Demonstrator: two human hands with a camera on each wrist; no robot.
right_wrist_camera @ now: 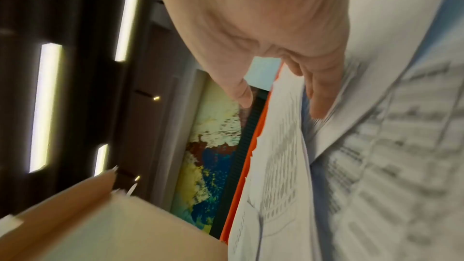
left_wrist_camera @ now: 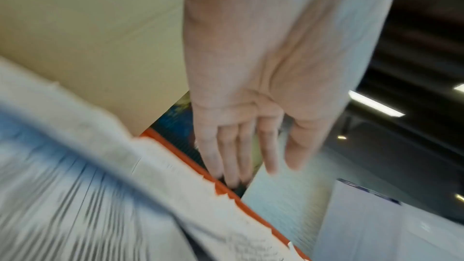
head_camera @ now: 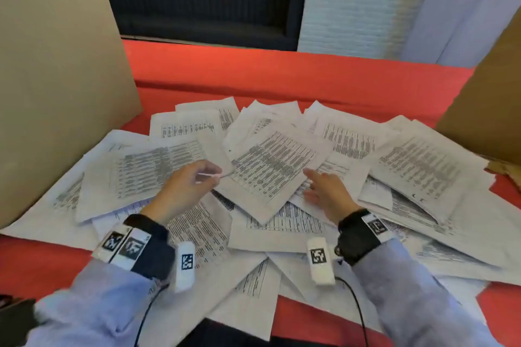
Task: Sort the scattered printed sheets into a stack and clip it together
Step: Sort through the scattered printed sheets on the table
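Observation:
Several printed sheets (head_camera: 272, 166) with tables of text lie scattered and overlapping across the red table (head_camera: 253, 73). My left hand (head_camera: 211, 175) hovers over the left-middle of the pile, by the corner of one sheet. In the left wrist view, blurred by motion, the left hand (left_wrist_camera: 251, 172) has straight fingers and holds nothing. My right hand (head_camera: 308, 180) rests with its fingers on the sheets just right of centre. In the right wrist view the right hand (right_wrist_camera: 282, 109) lies against the sheets (right_wrist_camera: 364, 146), thumb held apart. No clip is in view.
Tall cardboard panels stand at the left (head_camera: 56, 93) and right (head_camera: 487, 110) of the table. A bare red strip runs behind the pile. Sheets hang over the near edge by my sleeves.

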